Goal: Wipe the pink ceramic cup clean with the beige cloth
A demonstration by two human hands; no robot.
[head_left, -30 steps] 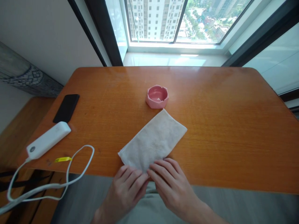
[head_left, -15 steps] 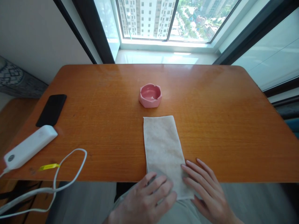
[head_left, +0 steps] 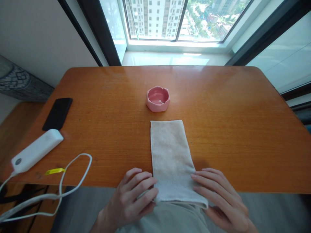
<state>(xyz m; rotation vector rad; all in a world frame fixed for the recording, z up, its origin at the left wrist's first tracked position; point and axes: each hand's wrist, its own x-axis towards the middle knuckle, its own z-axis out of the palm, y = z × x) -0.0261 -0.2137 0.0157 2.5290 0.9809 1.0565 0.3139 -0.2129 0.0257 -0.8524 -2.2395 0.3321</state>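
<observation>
Off-white cloth [head_left: 171,152], pink ashtray [head_left: 157,106], orange-brown wood-grain table [head_left: 230,129], black phone [head_left: 57,114], yellow tag [head_left: 55,171], white cable [head_left: 43,196]

The cloth [head_left: 171,155] has turned from slanting to lengthwise, left hand [head_left: 131,198] and right hand [head_left: 222,197] now apart.

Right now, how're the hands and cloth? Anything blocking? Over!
Left hand, right hand at opposite sides of the cloth. Near end past edge of table. Nothing on cloth; pink bowl beyond far end, apart.
</observation>
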